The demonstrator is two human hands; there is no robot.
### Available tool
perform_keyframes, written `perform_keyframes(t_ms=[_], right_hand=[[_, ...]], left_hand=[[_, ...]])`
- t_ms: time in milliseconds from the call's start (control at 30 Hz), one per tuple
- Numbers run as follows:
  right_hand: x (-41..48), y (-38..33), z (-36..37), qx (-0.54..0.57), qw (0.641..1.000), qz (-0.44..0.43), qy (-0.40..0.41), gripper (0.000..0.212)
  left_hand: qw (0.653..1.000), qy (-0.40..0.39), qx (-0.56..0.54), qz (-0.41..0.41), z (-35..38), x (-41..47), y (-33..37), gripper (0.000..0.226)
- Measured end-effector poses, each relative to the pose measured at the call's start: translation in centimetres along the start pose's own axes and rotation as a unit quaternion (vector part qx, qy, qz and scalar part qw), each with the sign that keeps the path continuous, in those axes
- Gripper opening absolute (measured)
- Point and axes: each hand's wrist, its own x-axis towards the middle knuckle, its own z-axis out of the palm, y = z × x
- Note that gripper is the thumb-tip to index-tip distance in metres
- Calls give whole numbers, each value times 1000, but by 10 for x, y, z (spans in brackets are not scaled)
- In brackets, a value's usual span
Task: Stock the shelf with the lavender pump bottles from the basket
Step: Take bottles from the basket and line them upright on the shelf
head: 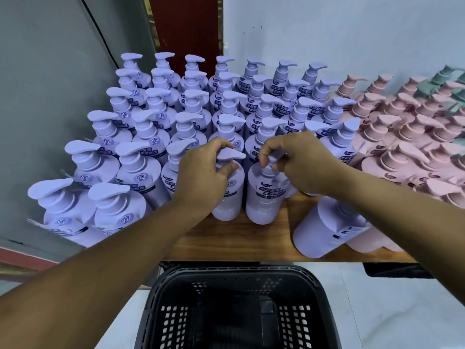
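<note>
Several rows of lavender pump bottles stand on the wooden shelf. My left hand grips the pump neck of one lavender bottle standing upright at the front of the group. Right beside it, my right hand pinches the pump head of a second lavender bottle, also upright on the shelf. Another lavender bottle stands alone near the shelf's front edge, under my right forearm. The black basket sits below the shelf edge, and no bottle shows inside it.
Pink pump bottles fill the shelf to the right of the lavender ones, with a few green ones at the far right. A grey wall panel closes the left side. Bare wood shows along the shelf front between my arms.
</note>
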Motion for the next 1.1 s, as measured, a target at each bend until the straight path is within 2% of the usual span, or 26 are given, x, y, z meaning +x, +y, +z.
perform_keyframes(t_ms=[200, 467, 533, 600, 633, 667, 733, 800, 867, 933, 1033, 1100], right_hand=[[-12, 10, -1, 60, 996, 54, 21, 47], [-19, 8, -9, 52, 998, 24, -10, 38], [-31, 12, -20, 72, 996, 38, 48, 49], [-49, 20, -35, 60, 983, 68, 159, 38], [-59, 26, -44, 22, 981, 82, 176, 29], [-70, 33, -52, -11, 984, 98, 149, 26], [-93, 39, -60, -50, 990, 127, 15, 37], [-109, 42, -58, -103, 986, 111, -71, 38], [-115, 44, -53, -127, 987, 67, -72, 35], [-114, 45, -52, -112, 991, 34, -59, 30], [-109, 48, -52, -97, 994, 33, -40, 24], [-105, 51, -53, -106, 993, 41, -39, 24]], left_hand=[[1000, -22, 15, 14, 2, 8, 3, 30], [999, -31, 42, 2, 2, 9, 8, 32], [999, -33, 20, -11, 1, 6, 9, 40], [999, -44, 12, -12, 1, 2, 8, 49], [999, -46, 26, -9, 2, -1, 7, 52], [998, -41, 52, -1, 2, -4, 7, 55], [995, -12, 89, 41, 3, -10, 11, 55], [991, 10, 84, 103, 6, -11, 22, 50], [983, 5, 85, 161, 13, -7, 35, 44], [979, -38, 78, 185, 22, -1, 50, 46], [980, -121, 78, 136, 39, 7, 65, 60], [978, -142, 112, 107, 47, 12, 68, 56]])
